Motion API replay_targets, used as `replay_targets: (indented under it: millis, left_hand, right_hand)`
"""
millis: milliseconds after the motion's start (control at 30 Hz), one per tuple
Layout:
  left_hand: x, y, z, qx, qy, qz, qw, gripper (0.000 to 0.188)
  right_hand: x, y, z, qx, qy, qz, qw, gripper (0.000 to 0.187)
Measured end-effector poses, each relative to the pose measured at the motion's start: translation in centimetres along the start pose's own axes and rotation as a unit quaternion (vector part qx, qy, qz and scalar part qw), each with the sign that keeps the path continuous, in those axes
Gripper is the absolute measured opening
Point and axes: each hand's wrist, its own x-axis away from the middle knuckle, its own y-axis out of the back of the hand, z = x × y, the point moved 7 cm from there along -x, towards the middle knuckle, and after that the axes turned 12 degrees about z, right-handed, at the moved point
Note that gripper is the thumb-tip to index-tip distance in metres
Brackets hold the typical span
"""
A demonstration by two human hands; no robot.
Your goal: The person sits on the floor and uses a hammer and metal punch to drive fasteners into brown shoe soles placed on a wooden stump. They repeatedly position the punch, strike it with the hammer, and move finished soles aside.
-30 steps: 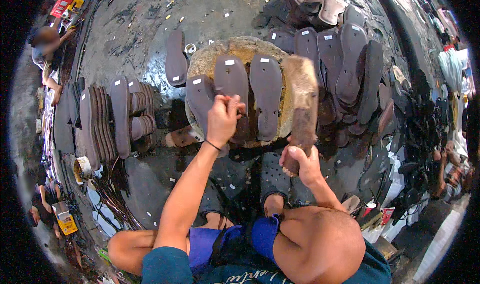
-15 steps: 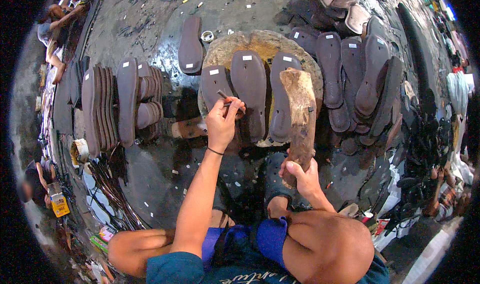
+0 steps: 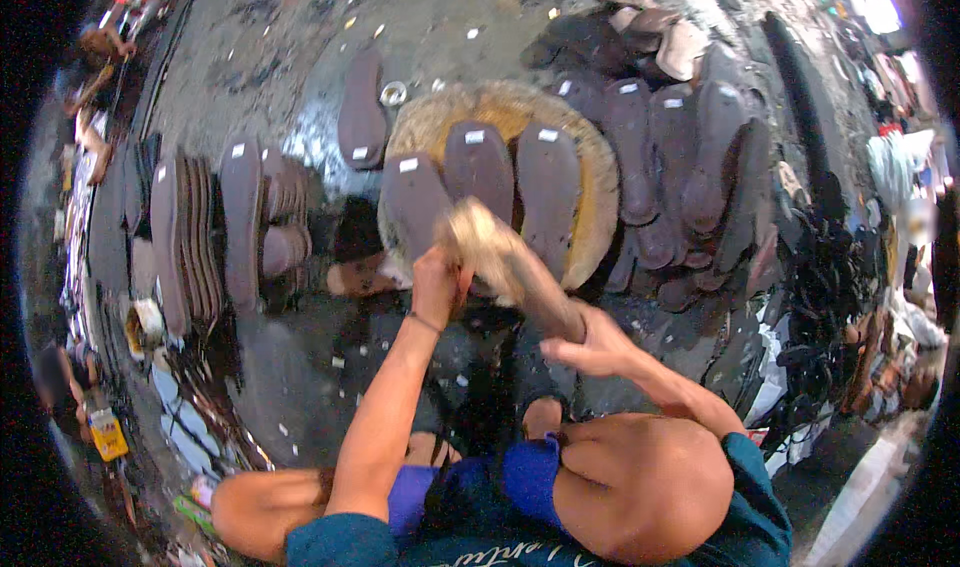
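My left hand (image 3: 434, 285) is closed round a slim punch with a reddish part (image 3: 465, 282) showing; the mallet hides its top. Slanting from my right hand (image 3: 592, 343), a blurred wooden mallet (image 3: 538, 289) has its pale head over the punch; whether they touch I cannot tell. Under them, a brown left sole (image 3: 412, 189), a middle sole (image 3: 478, 157) and a right sole (image 3: 548, 182) lie side by side on a round wooden block (image 3: 597, 229). Each sole bears a small white label. The lower ends of the left and middle soles are hidden behind my left hand and the mallet.
Stacked soles (image 3: 180, 242) stand left of the block, and a heap of labelled soles (image 3: 700, 177) lies to its right. Beyond the block are a single sole (image 3: 361, 112) and a tape roll (image 3: 394, 93). Other people sit at the far left edge.
The mallet has swung left and tilted over my left hand, with my right hand moving up. My left hand has lowered with the punch. The whole view has shifted slightly.
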Motion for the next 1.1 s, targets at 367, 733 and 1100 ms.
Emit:
replay_targets:
  millis: [367,733,1100]
  left_hand:
    - [2.6,6.1,4.4,0.386,0.175,-0.227,0.877,0.040]
    - [3.7,4.4,3.8,0.362,0.218,-0.167,0.891,0.040]
    - [2.6,4.9,2.9,0.521,0.097,-0.166,0.832,0.031]
  right_hand:
    - [-6.2,-6.4,-1.3,-0.292,0.033,-0.026,0.955,0.062]
    - [-8.6,-3.4,2.0,-0.215,0.120,-0.178,0.953,0.068]
    - [-0.6,-3.9,-1.5,-0.333,0.111,-0.243,0.905,0.025]
